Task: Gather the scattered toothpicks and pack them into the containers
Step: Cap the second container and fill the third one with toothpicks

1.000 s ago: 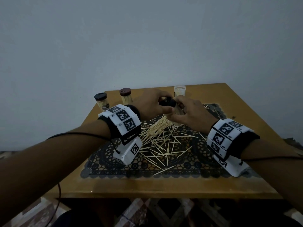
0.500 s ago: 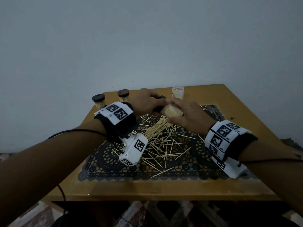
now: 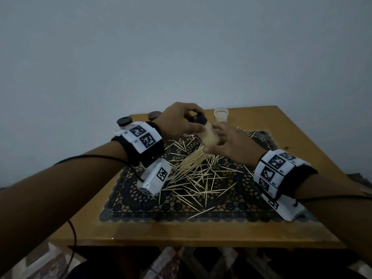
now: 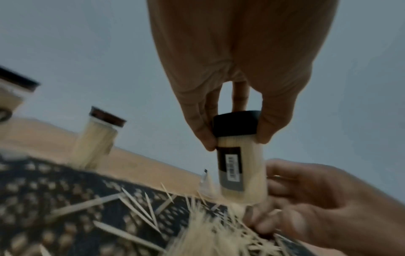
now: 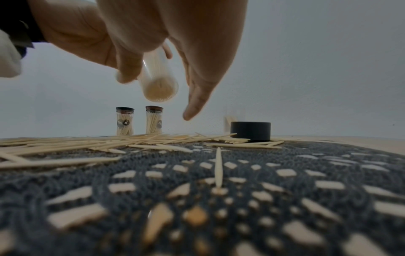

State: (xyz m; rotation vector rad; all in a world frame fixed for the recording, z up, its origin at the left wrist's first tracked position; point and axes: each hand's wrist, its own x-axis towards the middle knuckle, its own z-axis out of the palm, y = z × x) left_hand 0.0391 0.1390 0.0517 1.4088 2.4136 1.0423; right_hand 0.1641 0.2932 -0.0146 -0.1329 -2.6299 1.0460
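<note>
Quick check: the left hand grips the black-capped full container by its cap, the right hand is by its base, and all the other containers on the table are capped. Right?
Not quite. The left hand does grip the container by its black cap, with the right hand at its base. But one container at the back stands open, with no cap, as the head view shows. Only the two on the left are capped.

Loose toothpicks (image 3: 193, 174) litter the middle of the lace mat (image 3: 128, 200), thickest beneath the two hands. Two capped jars (image 5: 124, 121) and an open cup (image 3: 220, 115) line the tabletop's (image 3: 181, 230) far edge, and a black cap (image 5: 250, 130) stands on the mat's right side. The tabletop's near strip lies bare.
</note>
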